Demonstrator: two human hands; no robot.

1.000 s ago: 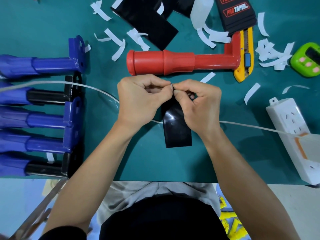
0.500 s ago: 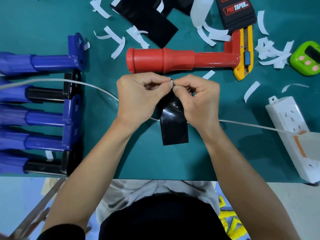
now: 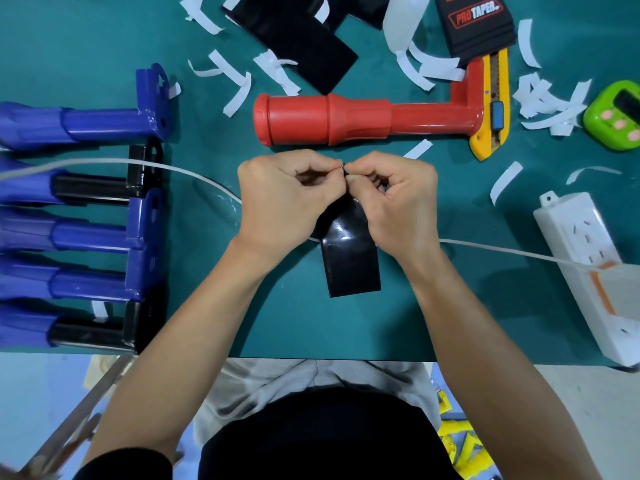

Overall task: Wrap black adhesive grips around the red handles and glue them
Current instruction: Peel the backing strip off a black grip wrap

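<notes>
A red handle (image 3: 363, 120) lies flat across the green table, its wide end to the left. Just below it, my left hand (image 3: 287, 199) and my right hand (image 3: 398, 202) meet fingertip to fingertip and pinch the top edge of a glossy black grip strip (image 3: 351, 261). The strip hangs down from my fingers toward me, its lower end over the table. Its top part is hidden behind my right hand. More black grip sheets (image 3: 301, 39) lie at the back of the table.
Blue and black handles (image 3: 86, 233) are lined up at the left. A yellow utility knife (image 3: 491, 105), a PROTAPER pack (image 3: 474, 19), a green timer (image 3: 620, 116), white paper scraps (image 3: 235, 77), a white power strip (image 3: 588, 265) and its cable (image 3: 512, 252) surround the work spot.
Both hands stay pinched on the strip's top edge; the strip has shifted slightly, its lower end swinging a little.
</notes>
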